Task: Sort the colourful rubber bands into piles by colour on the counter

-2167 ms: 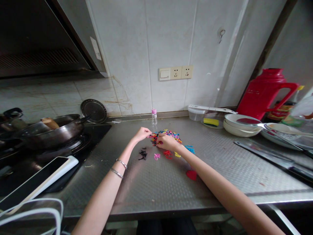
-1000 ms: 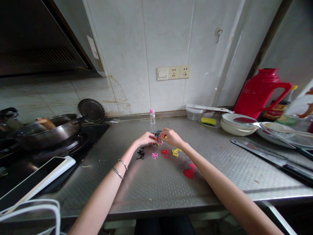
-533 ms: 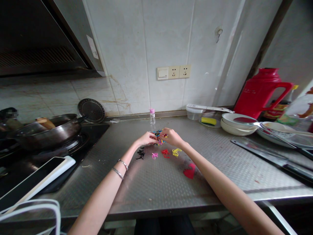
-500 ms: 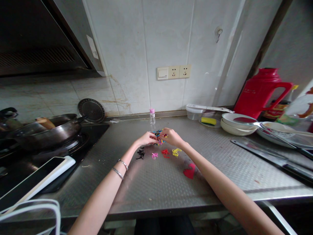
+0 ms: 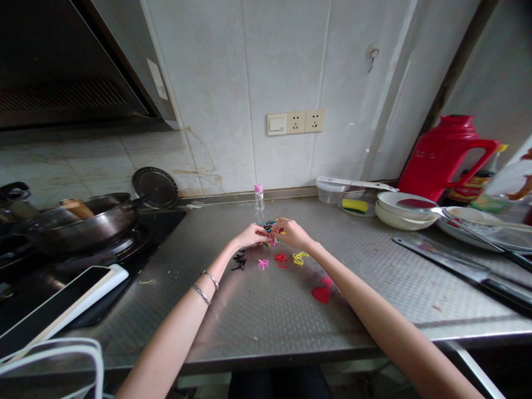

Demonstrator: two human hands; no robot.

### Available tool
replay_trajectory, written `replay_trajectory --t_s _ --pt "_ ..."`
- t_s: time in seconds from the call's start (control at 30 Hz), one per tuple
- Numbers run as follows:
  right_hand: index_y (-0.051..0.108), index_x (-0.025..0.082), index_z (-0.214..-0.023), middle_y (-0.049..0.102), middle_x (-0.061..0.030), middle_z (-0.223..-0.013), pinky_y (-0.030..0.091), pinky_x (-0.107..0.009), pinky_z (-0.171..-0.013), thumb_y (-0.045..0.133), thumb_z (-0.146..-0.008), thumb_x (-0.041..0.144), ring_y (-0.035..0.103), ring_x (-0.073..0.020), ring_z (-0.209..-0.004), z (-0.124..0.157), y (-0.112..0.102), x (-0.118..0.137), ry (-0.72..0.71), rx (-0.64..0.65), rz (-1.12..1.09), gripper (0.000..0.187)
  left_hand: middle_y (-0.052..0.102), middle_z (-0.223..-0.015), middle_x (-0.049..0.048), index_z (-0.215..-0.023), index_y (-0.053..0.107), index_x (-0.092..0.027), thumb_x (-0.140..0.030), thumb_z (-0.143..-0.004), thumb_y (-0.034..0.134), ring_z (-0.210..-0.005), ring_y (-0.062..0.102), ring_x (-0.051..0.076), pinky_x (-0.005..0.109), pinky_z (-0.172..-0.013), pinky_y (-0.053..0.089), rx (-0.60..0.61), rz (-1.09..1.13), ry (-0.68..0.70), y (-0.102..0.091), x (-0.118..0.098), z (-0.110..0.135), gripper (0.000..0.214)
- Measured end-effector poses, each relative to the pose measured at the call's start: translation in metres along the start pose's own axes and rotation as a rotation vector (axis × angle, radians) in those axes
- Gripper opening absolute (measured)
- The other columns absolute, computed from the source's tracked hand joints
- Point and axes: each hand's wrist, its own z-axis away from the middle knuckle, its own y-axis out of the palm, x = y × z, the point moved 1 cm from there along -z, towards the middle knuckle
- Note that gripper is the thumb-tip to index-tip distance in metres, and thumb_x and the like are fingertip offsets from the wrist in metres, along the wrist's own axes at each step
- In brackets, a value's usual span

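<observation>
A mixed pile of small coloured rubber bands (image 5: 270, 226) lies on the metal counter between my two hands. My left hand (image 5: 251, 236) is at the pile's left side, fingers bent together among the bands; what they grip is hidden. From the right, my right hand (image 5: 291, 233) reaches over the pile with its fingers pinched, and coloured bands show at the fingertips. Nearer me lie separate groups of black rubber bands (image 5: 239, 260), pink rubber bands (image 5: 263, 264), red rubber bands (image 5: 282, 260) and yellow rubber bands (image 5: 300, 258).
Behind the pile stands a small clear bottle with a pink cap (image 5: 259, 197). A red heart-shaped piece (image 5: 322, 290) lies beside my right forearm. Rightward are a knife (image 5: 440, 258), bowls (image 5: 407, 216) and a red thermos (image 5: 446, 158). A pan (image 5: 83, 221) sits on the stove at left.
Both hands stay at the pile, with only slight finger movement. The separate groups of bands look unchanged.
</observation>
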Motion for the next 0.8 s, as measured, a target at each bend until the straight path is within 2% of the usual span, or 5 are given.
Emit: replay_trajectory --t_s 0.23,0.53,0.67,0.73,0.8 --pt "0.066 0.017 -0.076 0.056 -0.0034 -0.079 0.038 -0.02 -0.063 0.053 -0.078 0.026 0.051 -0.0096 -0.068 0.0 -0.001 -0.001 0.018 0.017 0.002 0.016 0.049 -0.053 -0.0025 -0.078 0.066 -0.009 -0.047 -0.066 0.06 -0.044 0.036 0.006 0.02 -0.043 0.025 0.0 0.002 -0.012 -0.001 0.003 -0.001 0.04" --pt "0.067 0.019 -0.079 0.059 -0.0034 -0.082 0.038 -0.02 -0.064 0.055 -0.076 0.027 0.053 -0.0099 -0.069 0.001 -0.006 -0.01 0.068 0.02 0.016 0.015 0.049 -0.051 -0.0029 -0.076 0.065 -0.01 -0.045 -0.064 0.061 -0.042 0.036 0.006 0.02 -0.042 0.024 0.005 -0.032 -0.071 -0.006 -0.005 0.005 0.037" --pt "0.068 0.017 -0.078 0.062 -0.0046 -0.083 0.039 -0.02 -0.065 0.056 -0.074 0.026 0.054 -0.011 -0.071 -0.001 -0.012 -0.015 0.076 0.021 0.004 0.016 0.045 -0.047 -0.0039 -0.072 0.065 -0.01 -0.043 -0.064 0.061 -0.041 0.032 0.005 0.02 -0.041 0.021 0.02 -0.086 -0.111 -0.021 -0.01 0.012 0.034" --pt "0.069 0.015 -0.075 0.064 -0.0043 -0.078 0.039 -0.02 -0.064 0.056 -0.072 0.025 0.054 -0.0112 -0.069 -0.003 -0.018 -0.016 0.087 0.084 -0.014 0.016 0.044 -0.047 -0.0037 -0.072 0.065 -0.011 -0.043 -0.064 0.061 -0.041 0.033 0.006 0.02 -0.041 0.021 0.026 -0.119 -0.157 -0.033 -0.011 0.018 0.034" --pt "0.069 0.014 -0.072 0.064 -0.0033 -0.071 0.039 -0.019 -0.059 0.056 -0.07 0.023 0.053 -0.0106 -0.064 -0.003 -0.024 -0.015 0.127 0.199 -0.038 0.016 0.046 -0.048 -0.003 -0.073 0.064 -0.011 -0.044 -0.063 0.061 -0.042 0.035 0.006 0.019 -0.04 0.022 0.052 -0.15 -0.209 -0.046 -0.012 0.025 0.034"
